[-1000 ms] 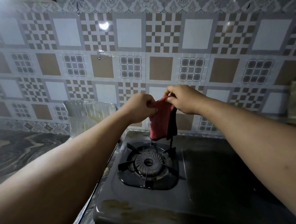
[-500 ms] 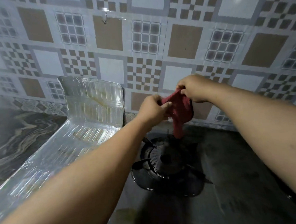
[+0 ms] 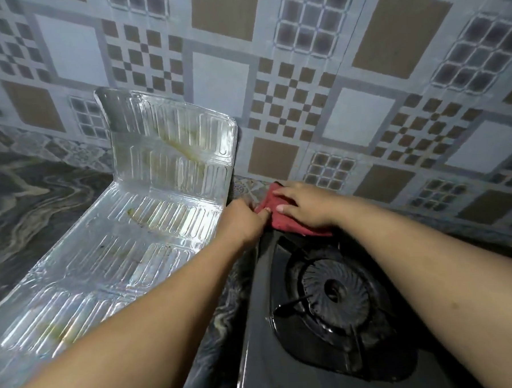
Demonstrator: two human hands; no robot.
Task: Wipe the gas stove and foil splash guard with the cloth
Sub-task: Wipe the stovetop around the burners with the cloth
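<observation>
The right hand (image 3: 304, 204) lies flat on the red cloth (image 3: 285, 219), its fingers (image 3: 281, 192) spread and straight, pressing it down on the far left corner of the gas stove (image 3: 287, 364). The left hand (image 3: 243, 221) sits just beside it, its fingers curled and its thumb pinching the cloth's near edge, as if tugging it smooth. The cloth is bunched under both hands, close to the tiled wall (image 3: 333, 100).

I'd say the wiping of the stove top is only starting at that back corner. The next move looks like a firm sweep forward along the dark surface, steering round the burner (image 3: 332, 293) and its grate. After that comes the foil splash guard (image 3: 148, 199), standing bent on the counter (image 3: 26, 200) just left of the stove, with yellowish streaks on its upright panel and base.

By count: one cloth, one stove with one burner in view, one foil guard, two hands.
</observation>
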